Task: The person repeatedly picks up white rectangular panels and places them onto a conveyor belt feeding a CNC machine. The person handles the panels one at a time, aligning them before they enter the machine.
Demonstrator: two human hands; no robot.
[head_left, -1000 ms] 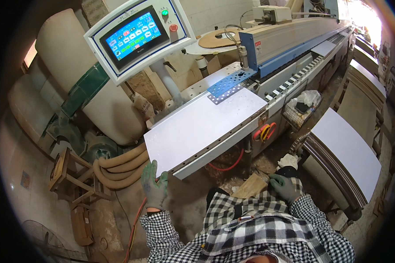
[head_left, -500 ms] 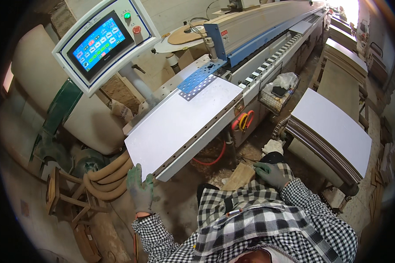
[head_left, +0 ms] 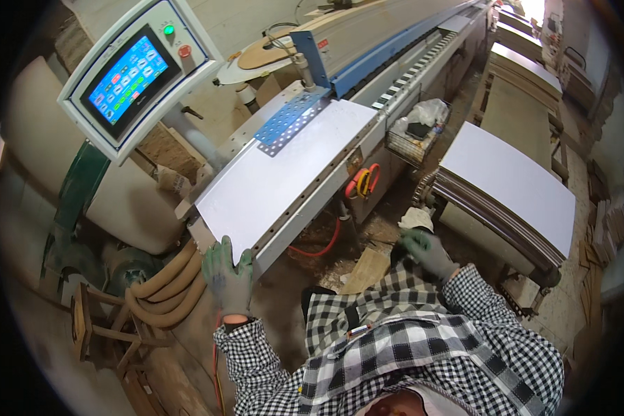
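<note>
My left hand (head_left: 227, 274), in a grey-green glove, has its fingers spread at the near end of the white panel (head_left: 284, 177), touching its edge. The panel lies on the machine's infeed bed, with its far part under a perforated blue plate (head_left: 277, 125). My gloved right hand (head_left: 426, 253) hovers over my lap beside a crumpled pale cloth (head_left: 416, 219), fingers loosely bent and apart, with nothing visible in them. A tan board (head_left: 367, 270) is below, between my hands.
A control panel (head_left: 139, 76) stands upper left, above hoses (head_left: 159, 301) and a wooden stool (head_left: 83, 322). Scissors (head_left: 364, 180) and a wire basket (head_left: 405, 149) hang on the machine's side. At right, a roller conveyor (head_left: 492, 229) carries another white panel (head_left: 506, 180).
The white panel has slid along the bed toward the blue plate and machine, my left hand moving forward with it. My right hand has risen slightly. The view has shifted.
</note>
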